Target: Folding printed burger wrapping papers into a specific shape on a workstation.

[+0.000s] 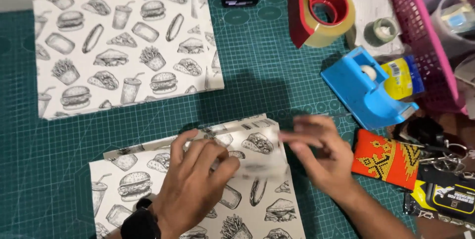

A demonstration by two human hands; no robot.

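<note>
The white printed paper sheet with black drawings of burgers, fries and drinks (198,194) lies at the near edge of the green cutting mat (267,85), a little left of the middle. Its upper right corner is lifted and bent over, and this part is blurred. The left hand (195,179) rests on the sheet and its fingers seem to be closed on the bent flap; the right hand (321,155) is at the right end of the same flap with the fingers together, but the blur hides whether they really pinch it. The sheet looks light and thin, soft enough to fold, and probably it tears or creases easily, so I would take it at the edge of the fold with both hands.

A second stack of the same printed paper (123,46) lies flat at the far left corner of the mat. At the right side stand a red tape dispenser with a clear roll (321,11), a blue tape dispenser (366,90), an orange beaded pouch (386,157) and a pink plastic basket (420,36).
</note>
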